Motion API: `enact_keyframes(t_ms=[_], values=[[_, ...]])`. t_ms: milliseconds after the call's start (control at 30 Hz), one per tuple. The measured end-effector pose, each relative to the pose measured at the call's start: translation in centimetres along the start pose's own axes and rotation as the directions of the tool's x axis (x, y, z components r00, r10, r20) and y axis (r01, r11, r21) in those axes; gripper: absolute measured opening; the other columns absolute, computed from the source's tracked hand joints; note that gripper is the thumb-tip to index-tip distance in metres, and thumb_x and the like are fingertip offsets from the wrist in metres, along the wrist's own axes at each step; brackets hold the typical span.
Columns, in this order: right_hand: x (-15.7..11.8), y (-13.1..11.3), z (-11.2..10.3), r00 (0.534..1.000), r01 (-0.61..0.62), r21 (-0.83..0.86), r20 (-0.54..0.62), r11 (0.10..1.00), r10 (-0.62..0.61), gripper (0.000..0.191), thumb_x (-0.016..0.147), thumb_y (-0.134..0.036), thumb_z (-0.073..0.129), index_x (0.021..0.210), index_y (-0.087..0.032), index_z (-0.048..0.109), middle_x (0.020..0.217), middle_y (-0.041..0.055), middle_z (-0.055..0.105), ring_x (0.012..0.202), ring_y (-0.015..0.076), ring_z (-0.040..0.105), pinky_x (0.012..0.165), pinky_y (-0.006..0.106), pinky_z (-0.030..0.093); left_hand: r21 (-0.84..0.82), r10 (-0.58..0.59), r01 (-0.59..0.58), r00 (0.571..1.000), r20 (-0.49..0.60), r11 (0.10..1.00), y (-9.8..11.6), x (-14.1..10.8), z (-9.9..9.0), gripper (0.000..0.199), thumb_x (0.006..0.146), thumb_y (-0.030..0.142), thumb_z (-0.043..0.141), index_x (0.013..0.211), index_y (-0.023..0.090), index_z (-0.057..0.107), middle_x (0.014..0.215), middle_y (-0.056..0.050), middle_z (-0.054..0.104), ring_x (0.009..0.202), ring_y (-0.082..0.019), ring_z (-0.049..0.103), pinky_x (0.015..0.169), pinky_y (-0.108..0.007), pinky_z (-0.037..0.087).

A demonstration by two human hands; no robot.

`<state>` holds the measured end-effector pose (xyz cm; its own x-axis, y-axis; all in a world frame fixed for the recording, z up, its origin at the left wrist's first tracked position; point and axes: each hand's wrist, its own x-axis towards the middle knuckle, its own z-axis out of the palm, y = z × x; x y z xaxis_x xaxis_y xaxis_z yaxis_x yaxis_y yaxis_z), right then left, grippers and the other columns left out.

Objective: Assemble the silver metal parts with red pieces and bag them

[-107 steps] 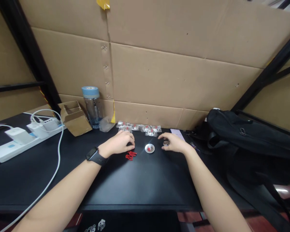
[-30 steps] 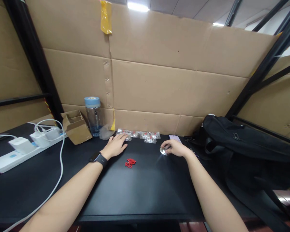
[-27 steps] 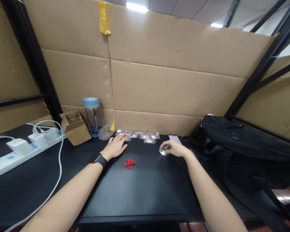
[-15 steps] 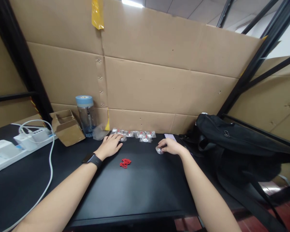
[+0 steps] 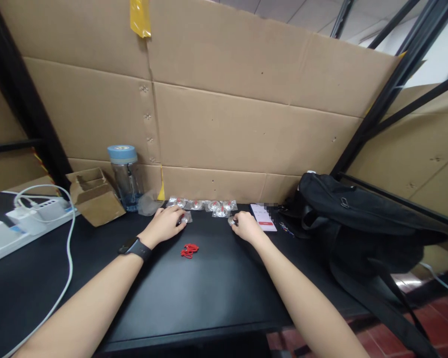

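Note:
At the back of the black table, my left hand point(image 5: 165, 224) has thumb and fingers closing on a small clear plastic packet point(image 5: 187, 217). My right hand point(image 5: 246, 227) pinches a small round silvery disc point(image 5: 231, 221), partly hidden by the fingers, at the table surface. Between and behind the hands lie several clear packets point(image 5: 213, 205) with round contents and red bits inside. Nearer to me is a small heap of red cord loops point(image 5: 189, 250), touched by neither hand.
A phone point(image 5: 263, 217) lies just right of my right hand, with a black bag point(image 5: 358, 214) beyond it. On the left stand a blue-lidded bottle point(image 5: 124, 174), an open cardboard box point(image 5: 97, 199) and a power strip point(image 5: 41, 219) with a white cable. A cardboard wall point(image 5: 224, 124) closes the back.
My right hand has moved left with the silvery disc, uncovering more of the phone. My left hand's fingers have curled in on the packet. The view has shifted slightly.

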<state>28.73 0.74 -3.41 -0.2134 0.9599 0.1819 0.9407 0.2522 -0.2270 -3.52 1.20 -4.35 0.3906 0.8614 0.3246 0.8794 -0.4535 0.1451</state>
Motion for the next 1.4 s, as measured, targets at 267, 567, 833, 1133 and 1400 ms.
enact_keyframes(t_ms=[267, 567, 833, 1133, 1400], values=[[-0.2, 1.0, -0.7, 0.997, -0.078, -0.03, -0.025, 0.997, 0.077, 0.015, 0.086, -0.014, 0.062, 0.094, -0.014, 0.075, 0.101, 0.0173, 0.074, 0.095, 0.0283, 0.07, 0.082, 0.031, 0.047, 0.002, 0.019, -0.019, 0.999, 0.037, 1.0, 0.2, -0.1, -0.7, 0.038, 0.081, 0.03, 0.058, 0.117, 0.025, 0.07, 0.114, -0.009, 0.075, 0.108, -0.029, 0.068, 0.094, -0.04, 0.043], [-0.5, 0.1, -1.3, 0.99, 0.075, 0.04, -0.121, 0.996, -0.07, 0.022, 0.086, -0.02, 0.064, 0.107, -0.02, 0.073, 0.121, 0.012, 0.066, 0.114, 0.0261, 0.06, 0.099, 0.034, 0.045, -0.082, 0.016, -0.021, 0.998, -0.064, 0.996, 0.9, 0.0, -0.9, 0.038, 0.098, 0.03, 0.042, 0.116, 0.021, 0.073, 0.113, -0.011, 0.076, 0.101, -0.027, 0.072, 0.092, -0.036, 0.051], [-2.2, -5.2, 0.8, 0.96, 0.28, 0.559, -0.162, 0.78, -0.229, 0.02, 0.09, -0.037, 0.064, 0.106, -0.024, 0.064, 0.106, 0.0053, 0.07, 0.086, 0.0189, 0.067, 0.081, 0.033, 0.053, -0.333, -0.055, -0.037, 0.963, -0.263, 0.942, 3.6, 0.0, -0.6, 0.033, 0.099, 0.036, 0.047, 0.107, 0.023, 0.076, 0.107, -0.006, 0.078, 0.095, -0.024, 0.073, 0.091, -0.034, 0.053], [-1.9, -5.3, 1.9, 0.999, -0.043, 0.899, 0.034, 0.435, 0.027, 0.04, 0.075, -0.036, 0.075, 0.1, -0.026, 0.046, 0.073, -0.0056, 0.064, 0.058, 0.0135, 0.06, 0.054, 0.023, 0.044, -0.51, -0.087, -0.089, 0.946, -0.311, 0.855, 7.4, -0.6, -1.4, 0.021, 0.093, 0.034, 0.059, 0.097, 0.023, 0.077, 0.096, -0.004, 0.078, 0.082, -0.02, 0.072, 0.079, -0.03, 0.056], [-1.3, -3.7, 1.1, 0.993, 0.078, 0.804, -0.112, 0.59, 0.023, 0.036, 0.071, -0.031, 0.075, 0.098, -0.024, 0.053, 0.083, -0.0018, 0.065, 0.067, 0.0147, 0.061, 0.066, 0.027, 0.049, -0.925, -0.342, 0.087, 0.939, -0.049, 0.37, 7.8, -0.2, 0.0, 0.036, 0.081, 0.051, 0.073, 0.092, 0.016, 0.071, 0.088, -0.006, 0.072, 0.071, -0.018, 0.069, 0.063, -0.029, 0.061]])
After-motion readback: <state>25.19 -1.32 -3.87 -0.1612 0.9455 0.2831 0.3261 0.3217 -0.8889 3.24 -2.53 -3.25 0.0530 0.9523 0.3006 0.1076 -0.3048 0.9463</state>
